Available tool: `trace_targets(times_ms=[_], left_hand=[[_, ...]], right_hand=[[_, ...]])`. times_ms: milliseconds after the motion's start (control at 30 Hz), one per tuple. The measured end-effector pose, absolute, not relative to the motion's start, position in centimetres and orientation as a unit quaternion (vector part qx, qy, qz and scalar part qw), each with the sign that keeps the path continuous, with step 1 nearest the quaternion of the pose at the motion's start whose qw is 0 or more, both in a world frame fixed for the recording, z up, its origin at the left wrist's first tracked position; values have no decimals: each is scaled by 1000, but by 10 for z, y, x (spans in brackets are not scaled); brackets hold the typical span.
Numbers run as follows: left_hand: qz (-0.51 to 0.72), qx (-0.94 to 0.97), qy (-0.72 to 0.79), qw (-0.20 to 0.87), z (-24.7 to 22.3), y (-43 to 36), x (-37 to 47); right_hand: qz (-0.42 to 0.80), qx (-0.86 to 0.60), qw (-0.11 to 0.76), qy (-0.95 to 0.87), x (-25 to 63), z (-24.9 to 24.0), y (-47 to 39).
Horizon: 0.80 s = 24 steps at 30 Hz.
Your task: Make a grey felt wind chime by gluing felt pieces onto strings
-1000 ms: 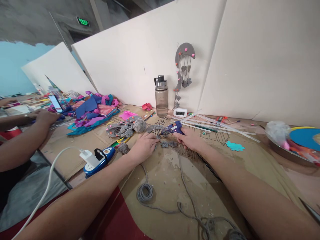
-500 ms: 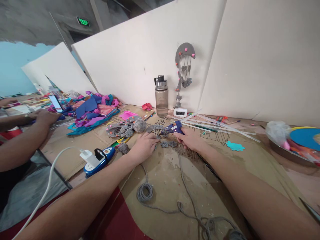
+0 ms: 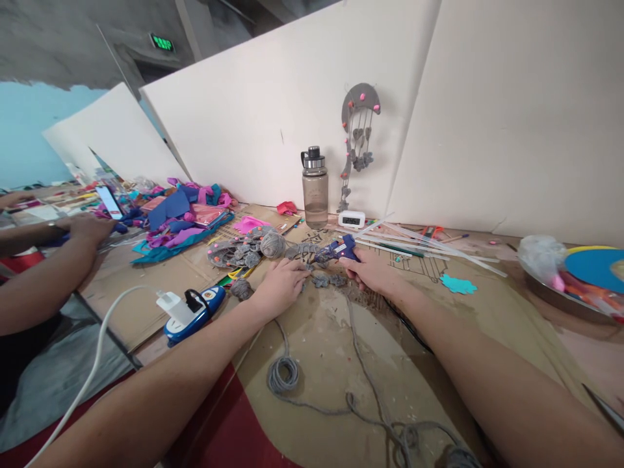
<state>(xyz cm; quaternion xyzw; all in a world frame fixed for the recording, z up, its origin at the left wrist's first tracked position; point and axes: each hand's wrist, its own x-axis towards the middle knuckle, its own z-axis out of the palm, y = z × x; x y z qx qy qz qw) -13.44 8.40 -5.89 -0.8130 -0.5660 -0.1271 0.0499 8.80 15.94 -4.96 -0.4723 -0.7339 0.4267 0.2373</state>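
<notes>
My right hand [image 3: 370,268] is wrapped round a blue glue gun [image 3: 340,249], its nozzle pointing left towards my other hand. My left hand [image 3: 281,286] rests low over the cardboard with its fingers pressed together; whatever lies under the fingertips is mostly hidden. Small grey flower-shaped pieces [image 3: 329,280] lie between the two hands. Just beyond my left hand are a ball of grey yarn [image 3: 272,244] and a grey decorated piece [image 3: 224,254] with pink and orange dots. A smaller grey yarn ball [image 3: 240,289] sits by my left wrist.
Grey cord [image 3: 283,375] coils across the cardboard [image 3: 322,338] nearest me. A bottle [image 3: 316,195], a small clock [image 3: 351,220] and clear glue sticks [image 3: 439,242] lie beyond. A power strip [image 3: 195,315] stands left, a metal bowl [image 3: 560,296] right. Another person's hand [image 3: 90,229] is at far left.
Both my hands and the glue gun hold nearly the same place. The hanging grey ornament on the white board has swung slightly, and the other person's hand has shifted a little.
</notes>
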Motion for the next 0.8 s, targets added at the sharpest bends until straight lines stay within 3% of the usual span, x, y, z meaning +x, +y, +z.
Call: trace_targets(times_ms=[367, 800], left_hand=[[-123, -812, -568, 58, -61, 86, -136], [-178, -825, -534, 48, -58, 82, -137]], right_hand=[[413, -483, 233, -736, 85, -48, 158], [499, -450, 287, -683, 88, -55, 163]])
